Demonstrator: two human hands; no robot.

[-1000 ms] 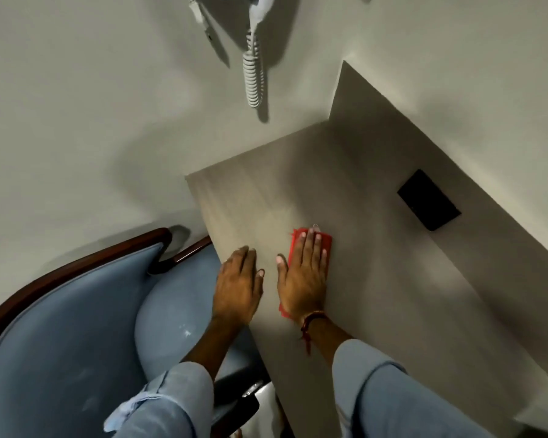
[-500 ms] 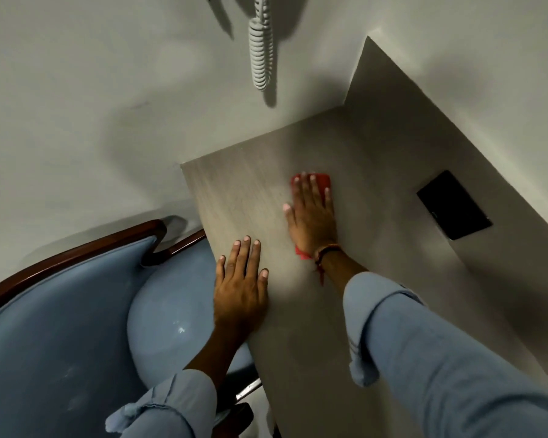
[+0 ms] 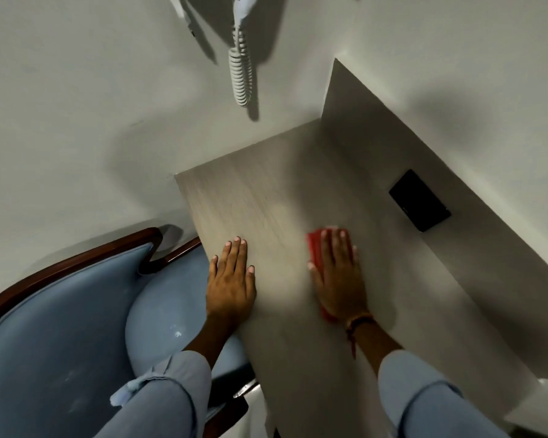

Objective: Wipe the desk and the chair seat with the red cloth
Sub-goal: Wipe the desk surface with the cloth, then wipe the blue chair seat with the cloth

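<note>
The pale wood-grain desk point(image 3: 266, 197) fills the middle of the view. My right hand point(image 3: 339, 276) lies flat on the red cloth point(image 3: 314, 248), pressing it onto the desk top; only the cloth's left edge and a corner near my wrist show. Fingers together, my left hand point(image 3: 231, 279) rests palm down and empty at the desk's left edge. Left of the desk stands the blue padded chair with a dark wood frame; its seat point(image 3: 168, 327) is partly under my left forearm.
A black rectangular plate point(image 3: 419, 200) is set in the desk's raised back panel at the right. A white coiled cord point(image 3: 241, 77) hangs on the wall above the desk. The chair back point(image 3: 60, 327) is at the lower left.
My right hand has slid the red cloth back toward me and to the right after reaching farther up the desk. My left hand has stayed planted on the desk edge.
</note>
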